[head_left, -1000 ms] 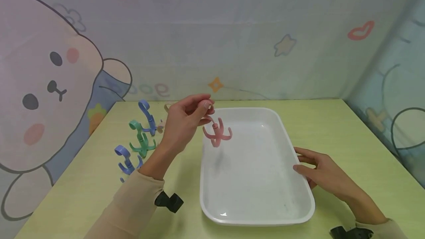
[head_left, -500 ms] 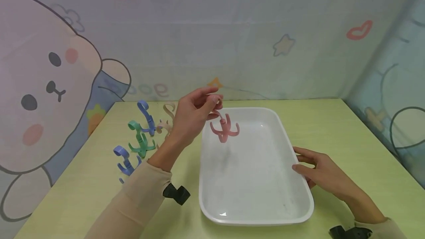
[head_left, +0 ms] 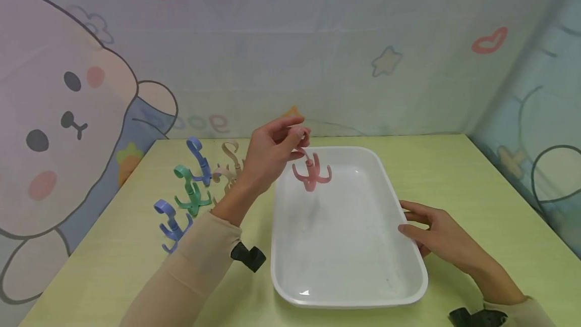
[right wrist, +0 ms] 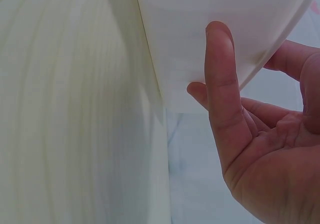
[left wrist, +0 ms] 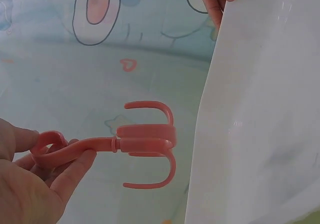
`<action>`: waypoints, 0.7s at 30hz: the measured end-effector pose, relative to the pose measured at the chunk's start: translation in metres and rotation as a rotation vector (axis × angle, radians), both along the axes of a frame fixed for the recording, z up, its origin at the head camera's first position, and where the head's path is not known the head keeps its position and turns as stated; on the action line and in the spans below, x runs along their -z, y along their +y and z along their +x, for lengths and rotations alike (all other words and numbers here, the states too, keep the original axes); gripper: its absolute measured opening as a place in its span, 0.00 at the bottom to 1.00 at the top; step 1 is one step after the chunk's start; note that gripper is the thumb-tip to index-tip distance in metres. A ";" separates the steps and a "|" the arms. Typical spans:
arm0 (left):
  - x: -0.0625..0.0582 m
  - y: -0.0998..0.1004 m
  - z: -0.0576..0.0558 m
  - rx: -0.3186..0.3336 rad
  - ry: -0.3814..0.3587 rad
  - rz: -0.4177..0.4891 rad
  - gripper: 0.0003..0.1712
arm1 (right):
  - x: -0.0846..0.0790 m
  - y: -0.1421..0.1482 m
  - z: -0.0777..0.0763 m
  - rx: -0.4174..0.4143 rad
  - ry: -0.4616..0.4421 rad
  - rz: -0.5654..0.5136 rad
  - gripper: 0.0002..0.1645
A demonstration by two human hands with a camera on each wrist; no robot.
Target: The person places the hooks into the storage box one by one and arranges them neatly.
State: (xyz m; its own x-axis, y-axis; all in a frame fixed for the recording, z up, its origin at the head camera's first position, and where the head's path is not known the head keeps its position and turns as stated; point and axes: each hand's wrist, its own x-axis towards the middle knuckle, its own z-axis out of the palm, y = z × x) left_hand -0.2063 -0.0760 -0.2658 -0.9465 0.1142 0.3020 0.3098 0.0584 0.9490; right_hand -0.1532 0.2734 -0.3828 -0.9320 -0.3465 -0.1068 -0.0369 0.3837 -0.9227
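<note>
My left hand (head_left: 271, 158) pinches the curled top of a pink four-armed hanging hook (head_left: 311, 174) between thumb and fingers. The hook dangles with its upturned arms over the back left part of a white rectangular tray (head_left: 349, 246). In the left wrist view, the pink hook (left wrist: 147, 143) appears sideways beside the tray's pale wall (left wrist: 215, 134). At the tray's right side, my right hand (head_left: 440, 231) holds the rim, thumb on top and fingers against the outer wall. The right wrist view shows those fingers (right wrist: 220, 69) on the tray's outside (right wrist: 180, 34).
Left of the tray on the light green table (head_left: 109, 271) stand several similar hooks: a back blue one (head_left: 204, 168), a green one (head_left: 194, 198), a front blue one (head_left: 173, 226) and a beige one (head_left: 237, 163) partly behind my left forearm. A printed cloth (head_left: 281, 44) hangs behind.
My left hand has moved right and slightly up, carrying the pink hook farther over the tray. The beige hooks behind it show more. My right hand stays at the rim.
</note>
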 end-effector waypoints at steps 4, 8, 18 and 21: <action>0.002 0.003 -0.007 0.000 -0.012 0.010 0.19 | 0.000 0.000 0.000 -0.003 0.003 -0.002 0.43; 0.001 0.008 -0.012 0.008 -0.009 0.013 0.20 | -0.001 0.000 0.001 -0.003 0.007 -0.007 0.43; 0.003 0.016 -0.021 0.022 -0.015 0.004 0.20 | -0.003 -0.001 0.001 0.003 -0.003 0.007 0.44; 0.006 0.018 -0.023 0.022 -0.015 -0.006 0.20 | -0.002 0.000 0.002 0.000 -0.003 0.002 0.43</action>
